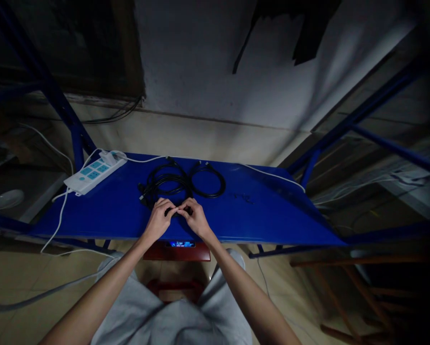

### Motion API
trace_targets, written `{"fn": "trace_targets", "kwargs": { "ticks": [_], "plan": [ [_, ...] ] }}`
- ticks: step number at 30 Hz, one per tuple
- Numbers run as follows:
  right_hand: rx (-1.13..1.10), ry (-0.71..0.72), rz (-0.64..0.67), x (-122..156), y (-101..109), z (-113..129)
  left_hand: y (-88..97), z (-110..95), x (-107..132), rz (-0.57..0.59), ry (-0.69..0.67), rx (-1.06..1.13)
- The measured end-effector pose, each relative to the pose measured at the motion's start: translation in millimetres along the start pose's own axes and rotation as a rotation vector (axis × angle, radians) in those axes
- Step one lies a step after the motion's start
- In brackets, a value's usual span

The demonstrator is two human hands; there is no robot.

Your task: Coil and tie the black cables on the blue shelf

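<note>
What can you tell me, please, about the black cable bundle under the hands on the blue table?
The black cable bundle looks like thin, rubbery cord wound into several loose, overlapping loops, lying flat on the blue table. Small plug ends seem to stick out at its left side. A separate single black coil lies right beside it. Its near edge is pinched by the left hand and right hand, whose fingertips meet over it.

Power strip [95, 171] (white) on blue table [265, 215]
</note>
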State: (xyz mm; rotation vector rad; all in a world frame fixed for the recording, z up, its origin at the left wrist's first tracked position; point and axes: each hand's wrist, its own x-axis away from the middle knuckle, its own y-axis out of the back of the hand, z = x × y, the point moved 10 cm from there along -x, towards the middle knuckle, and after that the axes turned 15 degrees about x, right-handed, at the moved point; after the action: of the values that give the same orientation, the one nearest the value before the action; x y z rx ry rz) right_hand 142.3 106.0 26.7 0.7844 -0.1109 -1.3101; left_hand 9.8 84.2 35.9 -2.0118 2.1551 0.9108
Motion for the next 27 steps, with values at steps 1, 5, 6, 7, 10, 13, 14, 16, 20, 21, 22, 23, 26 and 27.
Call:
{"fn": "trace_targets", "kwargs": {
  "ticks": [1,5,6,7,10,13,14,16,20,21,22,23,26,27],
  "plan": [
    [0.011,0.009,-0.006,0,0,0,0.9,0,0,-0.012,-0.004,-0.001],
    [0.05,0.029,-0.023,1,-2,-3,2.4,1,1,-0.035,-0.023,-0.023],
    [0.056,0.03,-0.022,2,-3,-4,2.3,2,1,-0.036,-0.028,-0.029],
    [0.06,0.033,-0.019,2,-4,-5,2.1,2,1,-0.036,-0.032,-0.033],
    [0.084,0.05,-0.02,4,-6,-3,2.4,4,2,-0.038,-0.036,-0.04],
    [0.12,0.074,-0.028,5,-7,0,4.4,2,2,-0.053,-0.045,-0.05],
    [0.127,0.08,-0.028,4,-7,0,4.7,2,3,-0.056,-0.05,-0.057],
    [0.126,0.088,-0.023,4,-9,0,4.6,1,3,-0.056,-0.06,-0.076],
    [0.096,0.095,-0.027,4,-9,0,4.0,-1,4,-0.051,-0.07,-0.099],
    [0.086,0.098,-0.037,4,-8,1,4.4,-3,4,-0.053,-0.072,-0.097],
    [0.076,0.101,-0.049,4,-6,2,5.1,-4,4,-0.057,-0.077,-0.091],
    [0.065,0.103,-0.063,4,-4,2,5.7,-7,5,-0.06,-0.085,-0.084],
    [0.033,0.089,-0.107,4,3,2,3.0,-14,7,-0.037,-0.116,-0.12],
    [0.024,0.083,-0.123,4,6,2,0.4,-17,8,-0.019,-0.13,-0.164]
  ]
}}
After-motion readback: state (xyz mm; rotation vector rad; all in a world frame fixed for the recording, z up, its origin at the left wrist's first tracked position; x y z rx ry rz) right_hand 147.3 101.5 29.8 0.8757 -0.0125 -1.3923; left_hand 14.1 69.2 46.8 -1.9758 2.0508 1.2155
